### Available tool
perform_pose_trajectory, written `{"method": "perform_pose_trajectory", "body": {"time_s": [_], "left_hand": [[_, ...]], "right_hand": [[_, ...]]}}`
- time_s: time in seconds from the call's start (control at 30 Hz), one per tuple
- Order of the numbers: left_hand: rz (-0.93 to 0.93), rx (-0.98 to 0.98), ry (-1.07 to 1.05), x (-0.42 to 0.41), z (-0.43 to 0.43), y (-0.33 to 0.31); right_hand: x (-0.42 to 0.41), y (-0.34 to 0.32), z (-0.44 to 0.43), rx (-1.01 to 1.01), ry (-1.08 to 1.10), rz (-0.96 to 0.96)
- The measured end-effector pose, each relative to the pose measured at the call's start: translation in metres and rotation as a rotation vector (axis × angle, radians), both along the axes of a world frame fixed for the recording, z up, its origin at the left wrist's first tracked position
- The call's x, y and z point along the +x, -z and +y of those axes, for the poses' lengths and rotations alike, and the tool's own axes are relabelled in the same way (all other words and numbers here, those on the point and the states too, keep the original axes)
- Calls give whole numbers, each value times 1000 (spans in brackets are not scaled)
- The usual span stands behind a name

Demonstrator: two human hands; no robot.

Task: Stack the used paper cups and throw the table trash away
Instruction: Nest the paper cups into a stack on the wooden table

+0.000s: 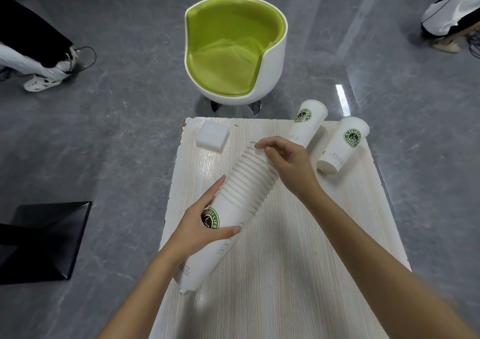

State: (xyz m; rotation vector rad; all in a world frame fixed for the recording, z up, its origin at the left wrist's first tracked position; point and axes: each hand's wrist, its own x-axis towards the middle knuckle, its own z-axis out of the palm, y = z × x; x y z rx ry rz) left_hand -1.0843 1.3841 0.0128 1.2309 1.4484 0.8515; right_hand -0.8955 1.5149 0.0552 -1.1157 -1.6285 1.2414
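Note:
A long stack of white paper cups (246,182) with a green coffee logo lies tilted over the pale wooden table (298,260), rims pointing up and away. My left hand (205,227) grips the lowest cup around its middle. My right hand (285,159) rests on the upper rims, fingertips pinching at the top of the stack. Two single cups stand upright at the far right of the table: one (307,121) just beyond my right hand, another (342,144) to its right. A folded white tissue (213,136) lies at the far left corner.
A green and white tub chair (233,47) stands just beyond the table's far end. A black stand base (44,237) sits on the grey floor at left. People's legs show at the far left (39,60) and far right (452,16).

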Motion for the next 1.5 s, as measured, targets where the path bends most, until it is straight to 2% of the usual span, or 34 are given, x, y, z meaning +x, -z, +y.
{"method": "perform_pose_trajectory", "body": {"time_s": [0.37,0.8,1.5], "left_hand": [[-41,-13,42,17,14,1],[-58,-61,81,47,43,12],[-2,-96,51,49,103,25]], "right_hand": [[20,-1,8,-30,15,-15],[71,2,40,-79,161,-13],[105,49,167,-92,313,-184]]}}
